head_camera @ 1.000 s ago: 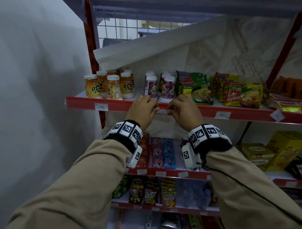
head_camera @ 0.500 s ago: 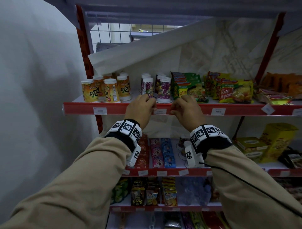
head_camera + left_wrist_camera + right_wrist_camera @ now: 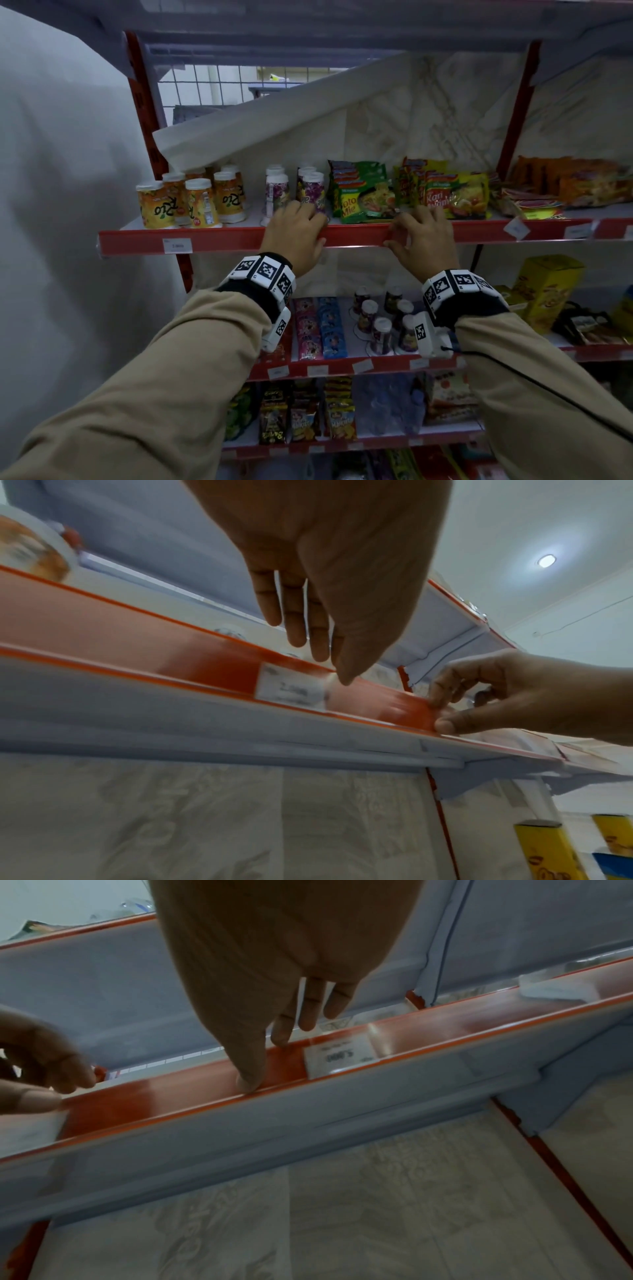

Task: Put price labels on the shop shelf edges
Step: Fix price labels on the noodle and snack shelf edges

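Label (image 3: 292,693) sits lengthwise left-right in the red shelf edge (image 3: 219,238); I see my left hand (image 3: 294,234), fingers straight, thumb touching its right end; right hand (image 3: 424,238) pinches the edge.

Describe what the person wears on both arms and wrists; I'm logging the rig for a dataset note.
Both arms wear tan long sleeves. Each wrist carries a black band ringed with white blocks bearing black square-patterned markers. A white camera unit hangs under each wrist; a thin black cable runs along the right sleeve.

The green noodle packet (image 3: 363,198) reads "Soto Mie"; the yellow noodle packet (image 3: 455,197) beside it reads "Kari Ayam". A white paper price label (image 3: 291,693) on the red shelf edge (image 3: 103,631) reads "2.000".
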Motion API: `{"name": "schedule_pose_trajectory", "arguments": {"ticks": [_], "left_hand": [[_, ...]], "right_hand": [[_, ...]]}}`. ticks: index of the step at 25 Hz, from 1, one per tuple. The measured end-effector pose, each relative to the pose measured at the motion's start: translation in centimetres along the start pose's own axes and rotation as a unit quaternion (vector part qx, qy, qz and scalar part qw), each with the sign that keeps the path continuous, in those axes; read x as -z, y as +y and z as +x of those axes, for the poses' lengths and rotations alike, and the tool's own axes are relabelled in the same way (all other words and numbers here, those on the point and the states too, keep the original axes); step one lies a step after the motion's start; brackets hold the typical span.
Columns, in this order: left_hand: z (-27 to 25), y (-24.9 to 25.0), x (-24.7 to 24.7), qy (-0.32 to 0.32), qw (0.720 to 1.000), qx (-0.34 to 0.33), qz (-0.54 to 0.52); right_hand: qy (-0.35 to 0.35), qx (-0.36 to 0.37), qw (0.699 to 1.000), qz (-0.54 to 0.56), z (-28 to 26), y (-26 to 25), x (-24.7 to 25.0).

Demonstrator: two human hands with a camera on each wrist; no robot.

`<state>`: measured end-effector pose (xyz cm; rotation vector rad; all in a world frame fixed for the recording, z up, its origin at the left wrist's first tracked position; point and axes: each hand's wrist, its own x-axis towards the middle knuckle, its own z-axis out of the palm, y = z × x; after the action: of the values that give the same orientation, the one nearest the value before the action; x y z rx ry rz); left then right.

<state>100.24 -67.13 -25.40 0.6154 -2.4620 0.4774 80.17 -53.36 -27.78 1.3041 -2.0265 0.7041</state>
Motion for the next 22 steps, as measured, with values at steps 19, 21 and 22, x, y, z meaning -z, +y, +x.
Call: {"name": "schedule_pose_trajectory", "arguments": {"ticks": [19, 21, 22], "left_hand": [[4.9, 12.0, -3.0, 0.05, 0.993, 0.027, -0.105], [5.0, 12.3, -3.1, 0.057, 0.991, 0.041, -0.116], [4.9, 12.4, -3.2, 0.063, 0.989, 0.046, -0.122]], "right_hand": [[-0.018, 0.105, 0.993, 0.054, 0.3, 6.4, 0.1], [-0.037, 0.094, 0.993, 0.064, 0.7, 6.4, 0.2], [-0.048, 0.086, 0.992, 0.08, 0.9, 6.4, 0.4]]}}
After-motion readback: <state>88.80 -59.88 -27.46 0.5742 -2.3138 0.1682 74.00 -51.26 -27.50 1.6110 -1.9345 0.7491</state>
